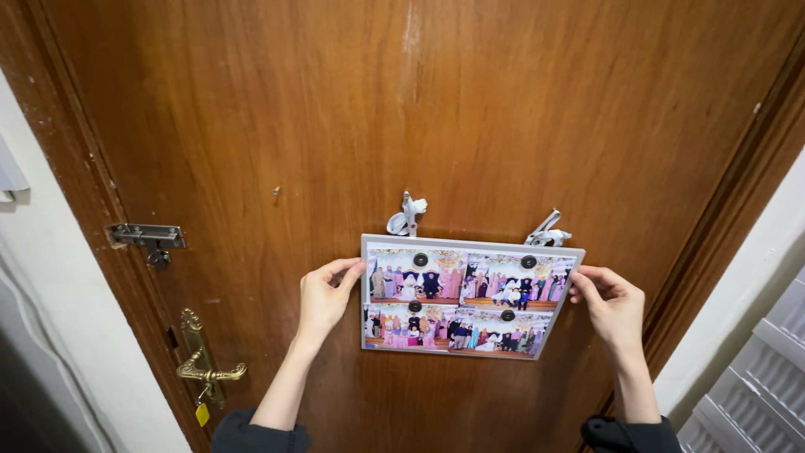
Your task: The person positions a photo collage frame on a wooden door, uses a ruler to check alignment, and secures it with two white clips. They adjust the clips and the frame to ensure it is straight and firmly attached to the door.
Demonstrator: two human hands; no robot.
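Note:
A flat white-framed board with several colourful group photos pinned by round dark magnets lies against a brown wooden door. My left hand grips its left edge and my right hand grips its right edge. The board tilts slightly down to the right. Just above its top edge, two white hooks are fixed to the door: the left hook and the right hook.
A metal slide bolt and a brass lever handle with a key and yellow tag sit at the door's left side. White wall flanks the frame on the left; white panelled furniture stands at the lower right.

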